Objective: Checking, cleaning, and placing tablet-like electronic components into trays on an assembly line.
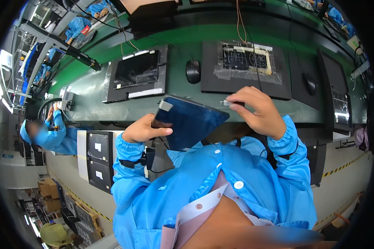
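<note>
Indoors | green bench [91, 99] | striped floor tape [340, 167] | left hand [142, 129] pinching dark panel [191, 124] | right hand [259, 111], plug [227, 103]

Screen [195, 123] I hold: glossy, smooth, glass-like. Plug [227, 103] I pinch: shiny, metal-looking. My sleeves [294, 139]: slick cloth. Mouse [193, 72]: smooth plastic. Table [89, 108]: smooth.

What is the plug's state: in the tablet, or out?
Out: the right hand holds the plug, and bench shows between it and the tablet.
</note>
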Demonstrator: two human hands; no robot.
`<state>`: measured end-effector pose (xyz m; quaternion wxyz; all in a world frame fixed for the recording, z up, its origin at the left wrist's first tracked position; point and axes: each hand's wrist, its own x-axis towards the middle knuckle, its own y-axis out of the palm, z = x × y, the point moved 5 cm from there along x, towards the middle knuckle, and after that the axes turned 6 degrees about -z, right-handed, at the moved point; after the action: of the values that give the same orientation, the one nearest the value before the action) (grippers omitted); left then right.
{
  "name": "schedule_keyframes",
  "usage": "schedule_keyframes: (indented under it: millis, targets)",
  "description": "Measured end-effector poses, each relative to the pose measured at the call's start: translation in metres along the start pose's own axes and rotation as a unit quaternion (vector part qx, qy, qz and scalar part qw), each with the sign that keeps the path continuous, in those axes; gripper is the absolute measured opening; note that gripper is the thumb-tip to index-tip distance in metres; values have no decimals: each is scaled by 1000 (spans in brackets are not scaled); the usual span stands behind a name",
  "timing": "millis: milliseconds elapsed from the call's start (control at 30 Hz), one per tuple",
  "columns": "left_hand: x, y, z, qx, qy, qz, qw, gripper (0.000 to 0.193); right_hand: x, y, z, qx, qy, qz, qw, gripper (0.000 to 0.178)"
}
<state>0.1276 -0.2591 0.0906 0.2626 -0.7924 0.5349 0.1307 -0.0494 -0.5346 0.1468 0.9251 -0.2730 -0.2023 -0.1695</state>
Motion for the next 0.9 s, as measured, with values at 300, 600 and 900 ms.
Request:
schedule_keyframes:
  millis: [300, 600, 900]
  targets:
    - [7, 17, 27, 30, -57, 31, 997, 54, -7, 33, -3, -75, -151, 53, 984, 19]
    - [12, 24, 37, 40, 0, 29, 999, 53, -6, 41, -8, -80, -155, 79, 982, 21]
    - [16, 25, 32, 53, 35, 52, 997, 50, -5, 41, -5, -82, -152, 82, 982, 22]
